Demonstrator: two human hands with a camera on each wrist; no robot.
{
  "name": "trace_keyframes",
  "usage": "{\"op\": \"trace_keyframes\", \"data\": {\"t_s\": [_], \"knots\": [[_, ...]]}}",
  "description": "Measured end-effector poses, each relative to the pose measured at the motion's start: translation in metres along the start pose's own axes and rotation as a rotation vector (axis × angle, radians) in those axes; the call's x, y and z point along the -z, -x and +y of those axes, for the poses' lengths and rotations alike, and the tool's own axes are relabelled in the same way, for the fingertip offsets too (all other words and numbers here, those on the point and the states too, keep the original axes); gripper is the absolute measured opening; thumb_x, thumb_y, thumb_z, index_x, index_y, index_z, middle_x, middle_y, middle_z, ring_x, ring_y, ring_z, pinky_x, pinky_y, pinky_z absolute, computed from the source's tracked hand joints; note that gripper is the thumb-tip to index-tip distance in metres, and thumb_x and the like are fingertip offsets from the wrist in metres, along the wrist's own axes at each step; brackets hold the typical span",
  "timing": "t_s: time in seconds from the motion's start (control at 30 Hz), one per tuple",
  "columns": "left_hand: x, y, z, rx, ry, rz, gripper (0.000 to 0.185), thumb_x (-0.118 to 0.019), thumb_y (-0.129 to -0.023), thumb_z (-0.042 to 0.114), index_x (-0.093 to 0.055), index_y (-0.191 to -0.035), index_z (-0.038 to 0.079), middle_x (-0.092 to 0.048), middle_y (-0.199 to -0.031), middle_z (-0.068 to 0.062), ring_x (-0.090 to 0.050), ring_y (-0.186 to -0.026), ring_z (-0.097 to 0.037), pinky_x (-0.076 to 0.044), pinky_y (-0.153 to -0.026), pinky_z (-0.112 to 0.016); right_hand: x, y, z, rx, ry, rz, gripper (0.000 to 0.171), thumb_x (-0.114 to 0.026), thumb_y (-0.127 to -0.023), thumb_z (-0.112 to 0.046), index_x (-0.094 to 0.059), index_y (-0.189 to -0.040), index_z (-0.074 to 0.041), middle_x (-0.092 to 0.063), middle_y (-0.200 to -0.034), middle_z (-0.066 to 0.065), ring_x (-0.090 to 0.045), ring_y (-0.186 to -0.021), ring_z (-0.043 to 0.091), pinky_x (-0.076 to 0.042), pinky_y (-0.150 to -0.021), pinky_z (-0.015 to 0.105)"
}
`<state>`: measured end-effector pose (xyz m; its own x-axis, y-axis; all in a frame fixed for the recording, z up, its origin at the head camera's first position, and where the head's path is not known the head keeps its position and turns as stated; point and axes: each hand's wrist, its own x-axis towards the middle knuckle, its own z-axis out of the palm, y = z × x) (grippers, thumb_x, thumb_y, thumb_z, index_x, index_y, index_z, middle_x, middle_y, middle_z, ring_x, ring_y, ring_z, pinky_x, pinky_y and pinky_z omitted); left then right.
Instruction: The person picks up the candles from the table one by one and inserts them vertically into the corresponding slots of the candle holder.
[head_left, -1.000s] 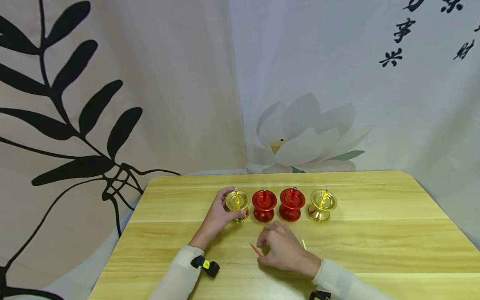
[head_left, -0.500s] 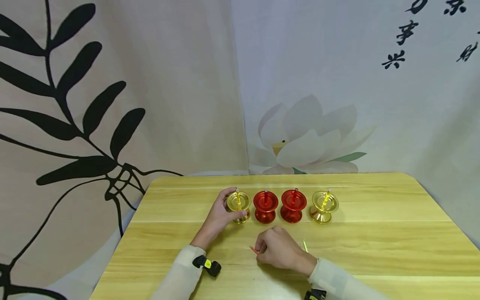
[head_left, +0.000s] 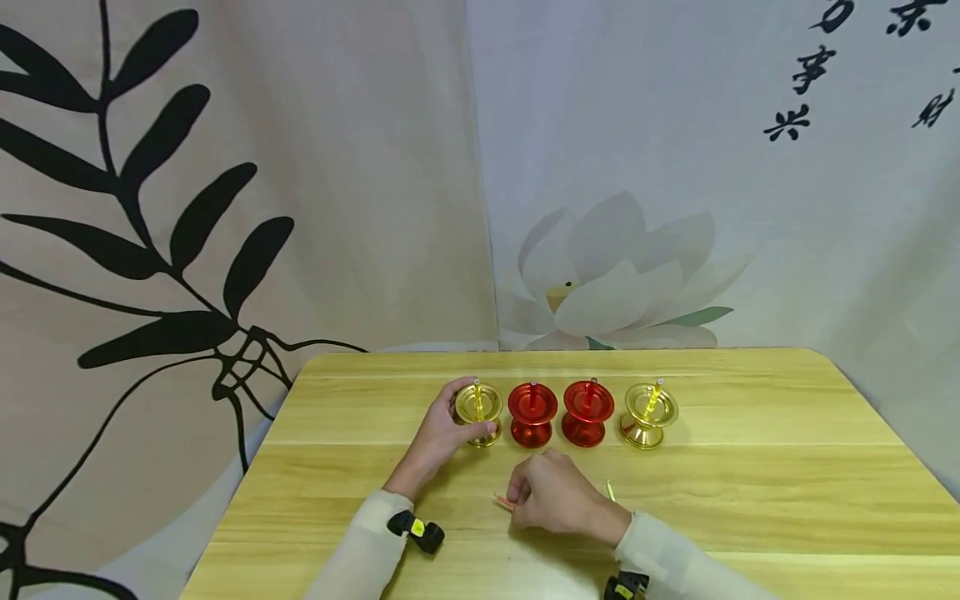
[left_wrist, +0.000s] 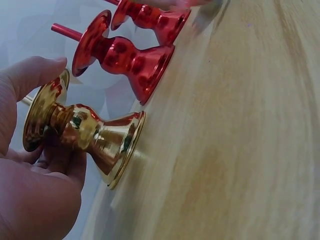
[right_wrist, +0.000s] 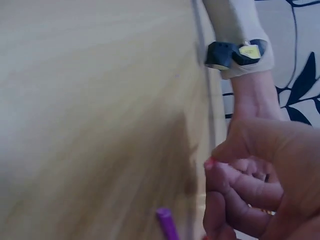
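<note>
My left hand (head_left: 444, 433) grips a shiny gold candle holder (head_left: 480, 402) at the left end of a row; its foot stands on the table. In the left wrist view, the thumb touches the dish of this gold candle holder (left_wrist: 82, 127) and the fingers curl beneath. My right hand (head_left: 557, 493) pinches a thin red candle (head_left: 503, 502) between thumb and fingertips, low over the table. Only its red end (right_wrist: 209, 163) shows in the right wrist view. Beside that hand lies a yellow-green stick (head_left: 611, 491), partly hidden. A purple stick (right_wrist: 167, 225) appears below the right fingers.
Two red candle holders (head_left: 532, 408) (head_left: 588, 408) stand in the middle of the row, with another gold one (head_left: 648, 412) at the right end. Each has an upright rod at its centre. The wooden table (head_left: 780, 467) ends at a printed curtain (head_left: 375, 167).
My right hand has shifted slightly left, and the red candle in its fingers lies flatter with less of it showing. The left hand stays on the gold candle holder.
</note>
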<state>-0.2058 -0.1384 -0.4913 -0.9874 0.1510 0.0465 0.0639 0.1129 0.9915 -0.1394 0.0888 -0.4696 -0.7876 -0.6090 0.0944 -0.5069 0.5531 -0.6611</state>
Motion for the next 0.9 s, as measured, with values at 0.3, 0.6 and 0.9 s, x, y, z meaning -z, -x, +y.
{"op": "trace_keyframes", "data": {"t_s": [0.3,0.6,0.9], "knots": [[0.0,0.001,0.001,-0.001,0.022,-0.007,0.079,-0.088,-0.088,-0.005,-0.048,-0.156,0.001,-0.059,-0.147,-0.023,-0.06,-0.136,-0.04,-0.05,-0.115,-0.049,0.013,-0.01,-0.008,0.04,-0.06,0.052,0.021,-0.079,-0.071,-0.001,-0.073,-0.073,-0.021,-0.058,-0.062,-0.022,-0.052,-0.057,-0.005,-0.046,-0.056,0.02],[0.002,0.001,-0.002,-0.004,0.018,-0.022,0.079,-0.089,-0.088,-0.002,-0.047,-0.155,0.001,-0.062,-0.143,-0.023,-0.063,-0.132,-0.038,-0.054,-0.109,-0.042,0.023,-0.022,-0.017,0.104,-0.078,0.102,0.021,-0.08,-0.074,0.002,-0.073,-0.076,-0.018,-0.063,-0.069,-0.018,-0.057,-0.066,-0.002,-0.051,-0.065,0.023],[0.006,0.003,-0.002,-0.004,0.043,-0.038,0.074,-0.082,-0.092,-0.007,-0.047,-0.156,0.001,-0.06,-0.149,-0.024,-0.06,-0.135,-0.038,-0.055,-0.104,-0.034,0.028,-0.042,-0.02,0.083,-0.177,0.251,0.008,-0.076,-0.083,-0.002,-0.077,-0.084,-0.01,-0.071,-0.077,-0.011,-0.066,-0.07,0.003,-0.059,-0.066,0.024]]}}
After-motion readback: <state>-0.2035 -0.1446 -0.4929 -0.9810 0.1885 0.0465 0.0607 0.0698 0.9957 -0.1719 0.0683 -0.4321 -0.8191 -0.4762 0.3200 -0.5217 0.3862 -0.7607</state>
